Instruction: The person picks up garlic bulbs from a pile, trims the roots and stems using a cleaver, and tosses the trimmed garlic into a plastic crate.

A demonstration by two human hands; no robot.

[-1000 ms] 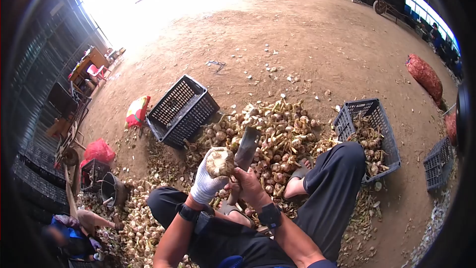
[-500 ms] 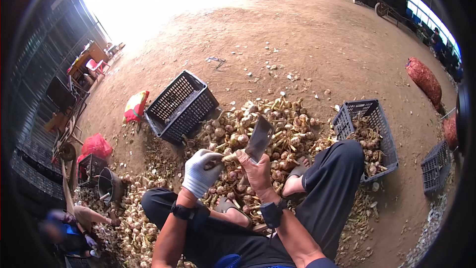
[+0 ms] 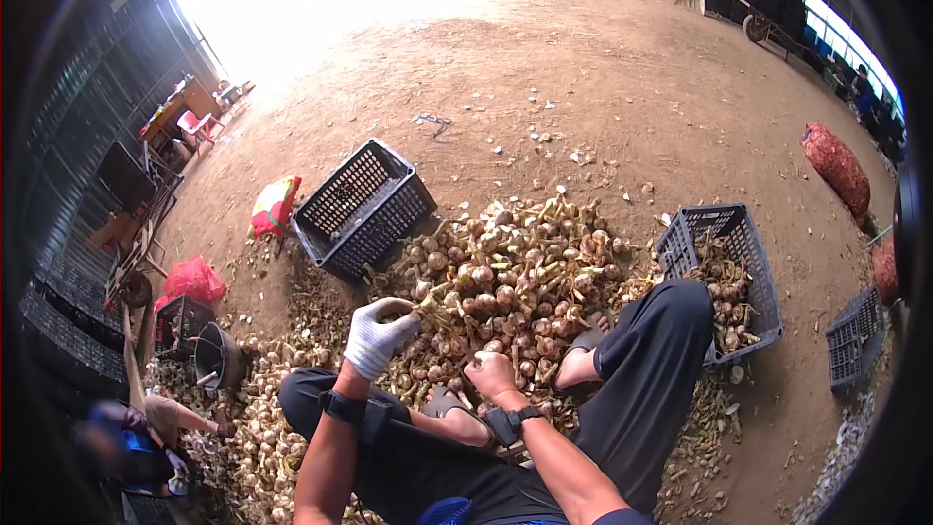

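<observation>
A large heap of garlic bulbs (image 3: pixel 530 277) with stems lies on the ground in front of me. At the heap's near left edge is my left hand (image 3: pixel 382 335), in a white knit glove. Its fingers are curved and parted, with the tips close to garlic stems; I see nothing held firmly in it. My bare right hand (image 3: pixel 494 376) is closed in a fist low over the heap, between my feet. What it grips is hidden; no cleaver blade shows now. Trimmed, paler garlic bulbs (image 3: pixel 267 447) are piled to my left.
A black plastic crate (image 3: pixel 384 233) stands behind the heap on the left. Another crate (image 3: pixel 768 282) beside my right knee holds garlic. A bucket (image 3: pixel 219 360) and a seated co-worker (image 3: pixel 146 442) are at the left. A red mesh sack (image 3: pixel 836 170) lies far right.
Both hands have moved apart. My left hand has let go of the garlic stem and shifted left to the heap. My right hand has lowered, and the cleaver blade has gone from sight.
</observation>
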